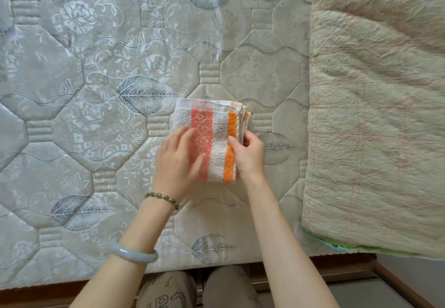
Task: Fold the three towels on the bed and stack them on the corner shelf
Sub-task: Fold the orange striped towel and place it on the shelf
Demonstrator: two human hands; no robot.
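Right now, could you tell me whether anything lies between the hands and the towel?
Nothing visible does. The left hand rests flat on the folded towel, and the right hand pinches its right edge, thumb on top. The shelf is out of view, so that path cannot be judged.

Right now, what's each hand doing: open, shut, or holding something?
Left hand: open, fingers laid flat on the folded striped towel.
Right hand: holding the towel, pinching its right edge with the thumb on top.
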